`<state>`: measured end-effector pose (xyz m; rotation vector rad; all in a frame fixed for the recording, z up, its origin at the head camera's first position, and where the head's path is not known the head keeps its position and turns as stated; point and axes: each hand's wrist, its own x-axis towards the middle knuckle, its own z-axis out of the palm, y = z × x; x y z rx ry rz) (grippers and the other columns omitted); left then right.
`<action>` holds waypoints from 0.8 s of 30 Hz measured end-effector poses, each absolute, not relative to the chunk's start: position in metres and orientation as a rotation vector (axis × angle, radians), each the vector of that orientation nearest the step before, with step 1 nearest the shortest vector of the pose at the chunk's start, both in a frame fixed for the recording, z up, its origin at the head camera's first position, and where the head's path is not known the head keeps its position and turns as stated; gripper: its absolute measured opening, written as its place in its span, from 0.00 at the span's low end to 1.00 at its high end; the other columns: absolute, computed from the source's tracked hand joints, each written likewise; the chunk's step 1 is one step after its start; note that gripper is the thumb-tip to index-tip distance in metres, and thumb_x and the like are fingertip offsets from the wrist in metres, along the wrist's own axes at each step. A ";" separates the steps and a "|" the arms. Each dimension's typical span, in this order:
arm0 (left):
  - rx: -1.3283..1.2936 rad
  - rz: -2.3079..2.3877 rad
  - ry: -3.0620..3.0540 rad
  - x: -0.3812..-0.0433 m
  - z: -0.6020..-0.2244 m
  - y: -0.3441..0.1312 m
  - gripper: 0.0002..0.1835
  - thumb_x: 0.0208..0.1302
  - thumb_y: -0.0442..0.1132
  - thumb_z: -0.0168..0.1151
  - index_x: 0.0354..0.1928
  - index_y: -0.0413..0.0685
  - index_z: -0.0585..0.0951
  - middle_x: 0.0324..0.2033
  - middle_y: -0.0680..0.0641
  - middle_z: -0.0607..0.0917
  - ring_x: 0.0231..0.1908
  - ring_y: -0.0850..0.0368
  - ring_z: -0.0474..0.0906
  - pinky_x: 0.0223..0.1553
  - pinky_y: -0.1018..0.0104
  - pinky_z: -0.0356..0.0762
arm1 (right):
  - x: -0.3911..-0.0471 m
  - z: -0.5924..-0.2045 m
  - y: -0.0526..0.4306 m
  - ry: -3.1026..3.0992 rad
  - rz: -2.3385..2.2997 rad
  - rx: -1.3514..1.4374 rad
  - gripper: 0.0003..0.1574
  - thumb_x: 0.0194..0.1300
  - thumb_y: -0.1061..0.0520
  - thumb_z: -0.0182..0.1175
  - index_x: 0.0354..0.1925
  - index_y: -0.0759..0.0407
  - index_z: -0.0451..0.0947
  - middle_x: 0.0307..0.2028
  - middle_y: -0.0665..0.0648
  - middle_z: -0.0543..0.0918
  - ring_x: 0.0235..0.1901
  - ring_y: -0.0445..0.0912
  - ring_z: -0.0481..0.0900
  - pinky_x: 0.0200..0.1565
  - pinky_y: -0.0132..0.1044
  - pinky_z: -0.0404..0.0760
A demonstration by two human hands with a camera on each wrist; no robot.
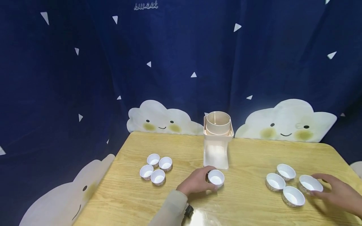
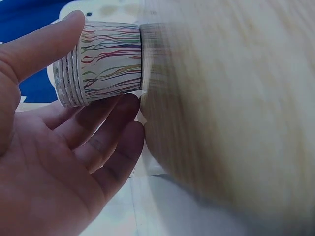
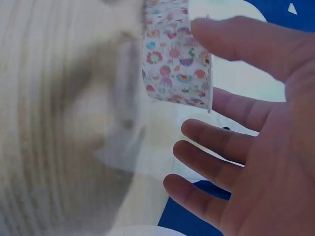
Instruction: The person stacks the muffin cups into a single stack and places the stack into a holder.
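Observation:
At the table's middle my left hand (image 1: 199, 181) grips a small stack of white-lined paper baking cups (image 1: 216, 178) between thumb and fingers. In the left wrist view this stack (image 2: 110, 61) shows coloured wavy streaks and several nested rims. On the right, my right hand (image 1: 336, 191) pinches a wider paper baking cup (image 1: 310, 184) by its side. Its wall is printed with flowers (image 3: 174, 69) in the right wrist view; the thumb is at the rim and the lower fingers are spread. Beside it stand three more cups (image 1: 293, 196), close together.
Several small baking cups (image 1: 157, 177) stand in a cluster on the left of the wooden table (image 1: 249, 201). A cream plastic holder (image 1: 216, 153) with a round tube (image 1: 218, 124) on top stands at the back middle. Behind hangs a dark blue curtain (image 1: 175, 44) with clouds.

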<state>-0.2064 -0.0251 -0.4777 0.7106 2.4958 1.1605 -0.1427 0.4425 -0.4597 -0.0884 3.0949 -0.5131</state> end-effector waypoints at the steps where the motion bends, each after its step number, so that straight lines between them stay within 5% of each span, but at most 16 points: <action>1: 0.704 1.164 2.494 -0.206 -0.477 -0.025 0.31 0.50 0.44 0.78 0.58 0.57 0.77 0.44 0.55 0.85 0.41 0.68 0.76 0.46 0.71 0.74 | -0.143 -0.459 0.443 3.109 -0.503 -0.078 0.42 0.49 0.49 0.76 0.51 0.78 0.73 0.50 0.84 0.75 0.49 0.80 0.72 0.44 0.66 0.74; 18: 0.717 1.198 2.523 -0.207 -0.478 -0.025 0.30 0.48 0.41 0.79 0.56 0.54 0.79 0.44 0.55 0.84 0.41 0.68 0.75 0.47 0.72 0.73 | -0.153 -0.438 0.436 3.225 -0.602 -0.042 0.44 0.48 0.56 0.77 0.55 0.78 0.67 0.44 0.81 0.79 0.42 0.72 0.78 0.32 0.56 0.80; 20: 0.709 1.211 2.521 -0.207 -0.479 -0.025 0.29 0.48 0.41 0.79 0.55 0.54 0.80 0.43 0.56 0.84 0.41 0.68 0.75 0.46 0.72 0.73 | -0.153 -0.437 0.435 3.255 -0.620 -0.068 0.44 0.46 0.56 0.78 0.55 0.77 0.69 0.43 0.79 0.80 0.38 0.49 0.83 0.30 0.50 0.80; 22: 0.700 1.212 2.514 -0.208 -0.479 -0.024 0.29 0.48 0.41 0.79 0.54 0.55 0.80 0.42 0.56 0.84 0.39 0.69 0.75 0.45 0.73 0.73 | -0.152 -0.434 0.433 3.281 -0.641 -0.096 0.43 0.45 0.56 0.79 0.54 0.75 0.71 0.42 0.78 0.81 0.35 0.26 0.74 0.30 0.49 0.80; 24: 0.692 1.213 2.508 -0.209 -0.478 -0.024 0.29 0.48 0.41 0.79 0.55 0.56 0.80 0.40 0.56 0.84 0.38 0.70 0.74 0.43 0.74 0.72 | -0.151 -0.430 0.430 3.286 -0.647 -0.108 0.43 0.46 0.56 0.79 0.54 0.74 0.71 0.42 0.78 0.81 0.35 0.18 0.66 0.30 0.50 0.80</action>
